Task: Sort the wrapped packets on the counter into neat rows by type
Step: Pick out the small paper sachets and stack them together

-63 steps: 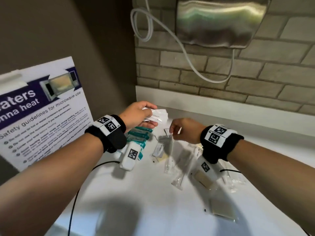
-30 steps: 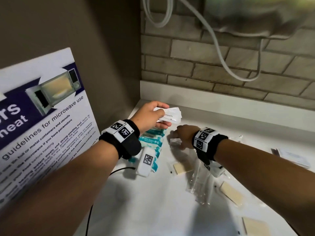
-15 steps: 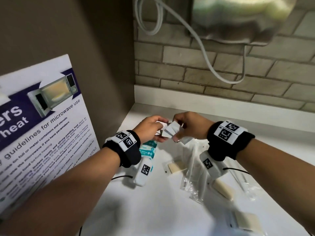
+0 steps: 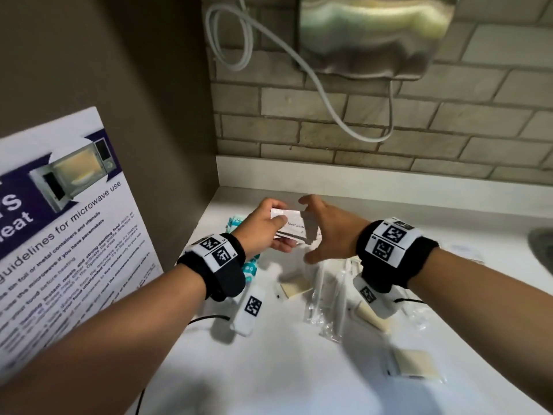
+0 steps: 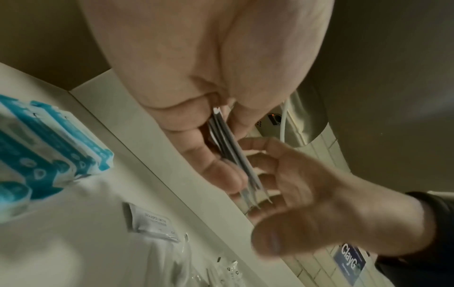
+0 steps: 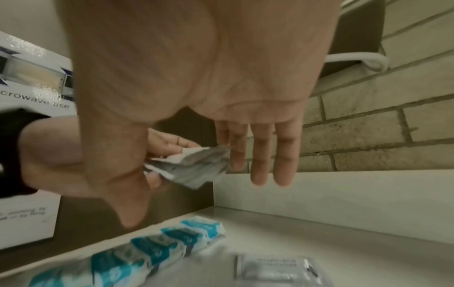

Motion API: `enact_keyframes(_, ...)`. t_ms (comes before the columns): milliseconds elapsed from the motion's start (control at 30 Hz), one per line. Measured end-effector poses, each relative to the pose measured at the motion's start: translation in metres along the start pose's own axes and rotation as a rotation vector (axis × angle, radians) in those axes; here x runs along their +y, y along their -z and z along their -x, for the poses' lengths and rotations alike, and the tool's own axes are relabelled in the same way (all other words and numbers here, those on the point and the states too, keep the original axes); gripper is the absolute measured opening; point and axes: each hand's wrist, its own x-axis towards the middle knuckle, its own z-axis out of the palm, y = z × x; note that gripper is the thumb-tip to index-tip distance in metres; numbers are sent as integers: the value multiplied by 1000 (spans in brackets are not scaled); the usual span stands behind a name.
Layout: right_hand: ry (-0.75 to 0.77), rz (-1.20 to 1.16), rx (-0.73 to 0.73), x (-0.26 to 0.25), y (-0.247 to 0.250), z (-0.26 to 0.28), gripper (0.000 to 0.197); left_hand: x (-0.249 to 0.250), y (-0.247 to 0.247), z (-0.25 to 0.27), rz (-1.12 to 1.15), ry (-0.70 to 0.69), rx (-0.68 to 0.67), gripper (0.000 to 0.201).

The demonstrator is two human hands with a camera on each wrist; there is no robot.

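Observation:
My left hand (image 4: 267,232) grips a small stack of flat white toothpaste packets (image 4: 294,227) above the counter's back left corner. The left wrist view shows the stack (image 5: 229,153) edge-on, pinched between thumb and fingers. My right hand (image 4: 309,230) is just right of the stack with straight, spread fingers (image 6: 263,155) and holds nothing. A row of teal packets (image 6: 152,248) lies along the left wall. A grey shampoo sachet (image 6: 275,269) lies flat on the counter below my hands.
Tan flat packets (image 4: 294,287) (image 4: 414,362) and long clear-wrapped items (image 4: 326,298) are scattered on the white counter (image 4: 269,369). A microwave safety sign (image 4: 59,235) leans at the left. A brick wall with a steel dispenser (image 4: 371,34) and hose stands behind.
The right hand reached down to the counter, then brought a white packet up to the left hand's stack. It has now let go and opened beside the stack.

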Motion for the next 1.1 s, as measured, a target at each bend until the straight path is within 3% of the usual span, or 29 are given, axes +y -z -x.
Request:
enact_keyframes(67,-4,38,-31,0,-6,0,89,0,-2,3,-4,6,-28,25)
enact_keyframes(167,0,102,30,-1,-10,-2,47,3,-5,6,-40,41,-99,29)
enact_keyframes(233,-4,98,35,-1,-8,-2,40,5,-5,9,-161,62,-165,30)
enact_keyframes(367,1,108,19,-1,-7,-2,39,3,-2,5,-756,-87,-185,52)
enact_keyframes(433,-8,88,-8,-3,-6,-1,43,1,-3,1,-881,-154,-110,46)
enact_keyframes(567,-26,88,-57,-12,-5,-1,65,1,-4,-4,-892,-157,-53,42)
enact_keyframes(733,-6,272,-127,-18,-5,-6,47,3,-4,-4,-923,-128,-57,41)
enact_keyframes(933,-95,-51,-232,-18,0,-4,66,2,-1,-4,-988,-48,-74,47)
enact_keyframes(1033,-114,-59,-244,-16,1,-5,69,4,0,-3,-1003,-17,-102,47)
enact_keyframes(1100,-108,27,-213,-16,-2,-9,60,7,0,-1,-982,-1,-120,46)
